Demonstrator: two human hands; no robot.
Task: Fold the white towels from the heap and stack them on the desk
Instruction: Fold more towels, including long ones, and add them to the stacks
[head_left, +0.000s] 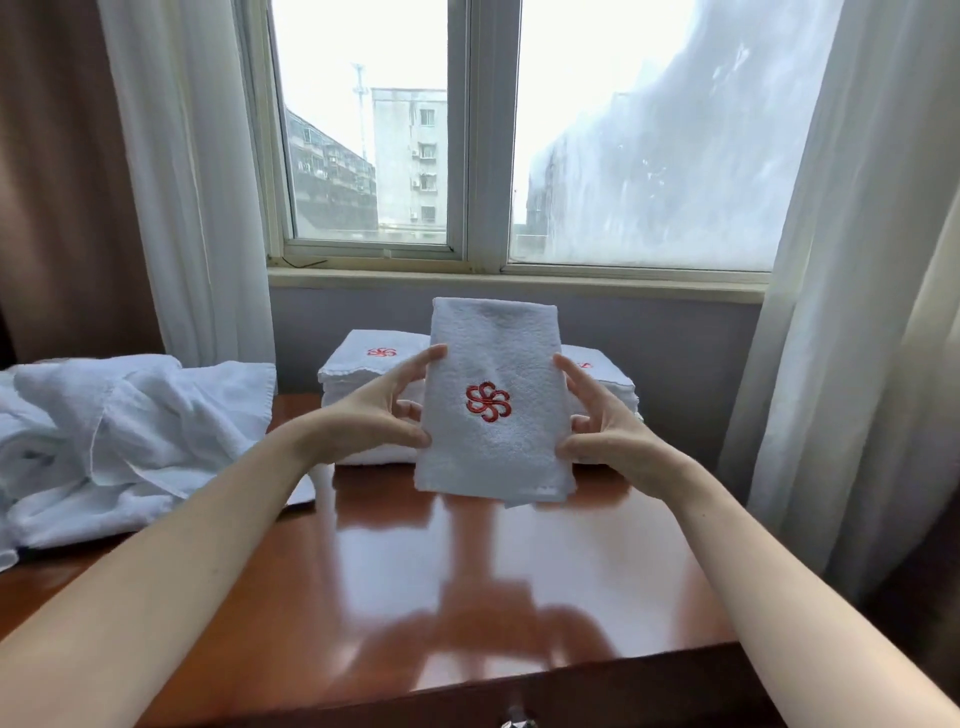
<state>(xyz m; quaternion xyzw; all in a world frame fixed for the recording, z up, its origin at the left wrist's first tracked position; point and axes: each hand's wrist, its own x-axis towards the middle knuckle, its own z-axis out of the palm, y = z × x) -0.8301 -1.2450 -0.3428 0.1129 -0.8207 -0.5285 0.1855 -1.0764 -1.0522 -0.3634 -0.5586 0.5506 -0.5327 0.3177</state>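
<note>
Closest to me is the glossy brown desk (467, 571), with both bare forearms reaching across it. Above its middle I see the towel (498, 457), held off the surface: white terry, folded into a neat upright rectangle and tilted slightly, with a red pinwheel logo (488, 401) facing me. A loose hem shows at its bottom right corner.

My left hand (374, 410) pinches the towel's left edge, thumb on the front, forefinger (434, 356) stretched up along the edge, the other fingers curled behind. My right hand (608, 436) grips the right edge the same way. Both are spread only as wide as the towel's thickness.

Left of the towel lies the heap (130, 431), crumpled white cloth spilling over the desk's left side. Just behind the towel stand two piles of folded ones, the left stack (358, 374) showing its logo, the right stack (608, 384) mostly hidden by the towel and my right hand.

Beyond the towel is the window (467, 156), flanked by white curtains (182, 182), with buildings outside.
</note>
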